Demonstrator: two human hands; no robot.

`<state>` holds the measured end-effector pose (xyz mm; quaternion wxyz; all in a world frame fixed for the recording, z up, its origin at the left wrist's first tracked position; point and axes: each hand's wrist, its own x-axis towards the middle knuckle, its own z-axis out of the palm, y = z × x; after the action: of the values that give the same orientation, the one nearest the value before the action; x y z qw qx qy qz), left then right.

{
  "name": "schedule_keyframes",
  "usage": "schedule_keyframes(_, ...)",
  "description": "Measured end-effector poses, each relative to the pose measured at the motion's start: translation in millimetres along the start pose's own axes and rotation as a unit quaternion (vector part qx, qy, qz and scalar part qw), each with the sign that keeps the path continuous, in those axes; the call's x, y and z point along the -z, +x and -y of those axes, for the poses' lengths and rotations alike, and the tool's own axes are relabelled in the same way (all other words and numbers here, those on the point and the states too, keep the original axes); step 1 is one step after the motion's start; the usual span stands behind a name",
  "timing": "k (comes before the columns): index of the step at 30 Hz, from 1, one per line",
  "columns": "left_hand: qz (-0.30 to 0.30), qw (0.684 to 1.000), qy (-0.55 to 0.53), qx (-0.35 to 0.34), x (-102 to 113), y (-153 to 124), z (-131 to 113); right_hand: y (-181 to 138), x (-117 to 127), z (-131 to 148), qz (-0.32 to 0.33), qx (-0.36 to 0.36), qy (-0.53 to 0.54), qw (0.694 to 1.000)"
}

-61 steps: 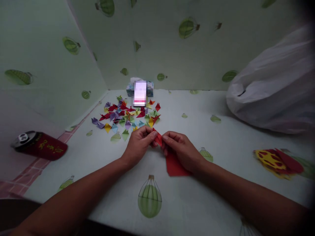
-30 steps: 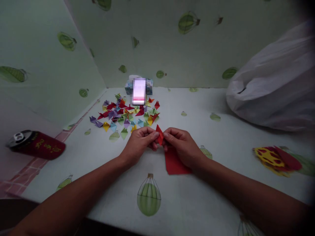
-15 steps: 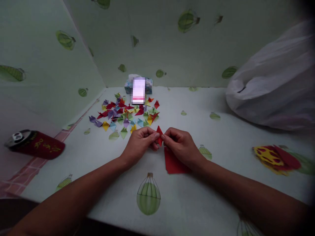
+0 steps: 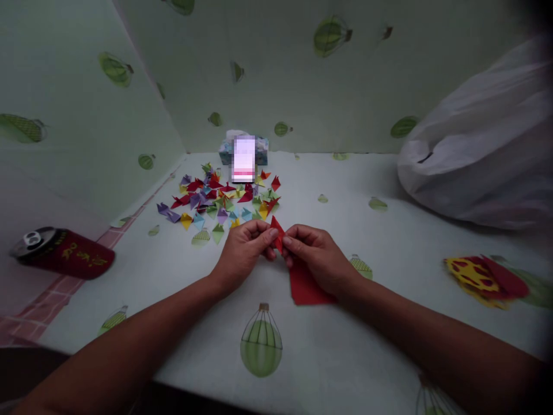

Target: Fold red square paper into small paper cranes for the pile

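Pinches a small red folded piece (image 4: 277, 233) from both sides, just above the tabletop (image 4: 389, 242) and near its middle: left hand (image 4: 242, 251) on the left edge, right hand (image 4: 317, 259) on the right, thumb and forefinger of each pressed together on the paper, the other fingers (image 4: 265, 233) curled loosely underneath. Holds the piece upright with its point up, probably for a clear view of both flaps and for two opposed grips along one crease. Covers part of a flat red paper sheet (image 4: 305, 291) with the right hand and wrist, seemingly pinning it against sliding, though cannot tell whether actually resting on it. Works with both forearms low over the near edge, likely for steadiness in such fine handling. Has a scatter of folded coloured pieces (image 4: 220, 202) beyond the hands, towards the back left corner, apparently clear of the wrists yet within reach. Shows a tissue box (image 4: 225, 152) just behind that scatter, against the back wall and partly behind a blurred patch. Shows also a red can (image 4: 64, 253) lying on its side at the far left, a white plastic bag (image 4: 475, 155) slumped at the back right, and a red-and-yellow paper cutout (image 4: 484, 276) flat at the right, all well apart from the hands and untouched.
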<state>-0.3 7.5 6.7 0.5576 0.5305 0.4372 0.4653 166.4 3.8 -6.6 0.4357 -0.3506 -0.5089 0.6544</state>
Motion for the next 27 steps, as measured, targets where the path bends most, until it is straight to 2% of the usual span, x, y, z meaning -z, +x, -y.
schedule_keyframes(10,-0.012,0.999,0.033,-0.022,-0.9,-2.1,0.6,-0.3,-2.3,3.7,-0.019,-0.024,-0.010,0.999)
schedule_keyframes(18,-0.027,0.998,0.040,-0.041,-1.5,-2.0,4.9,-1.1,1.3,-5.4,0.040,-0.026,0.032,0.998)
schedule_keyframes(27,-0.046,0.997,0.050,-0.047,-2.3,-3.5,5.5,0.6,-1.4,-5.4,0.028,-0.049,0.049,0.997)
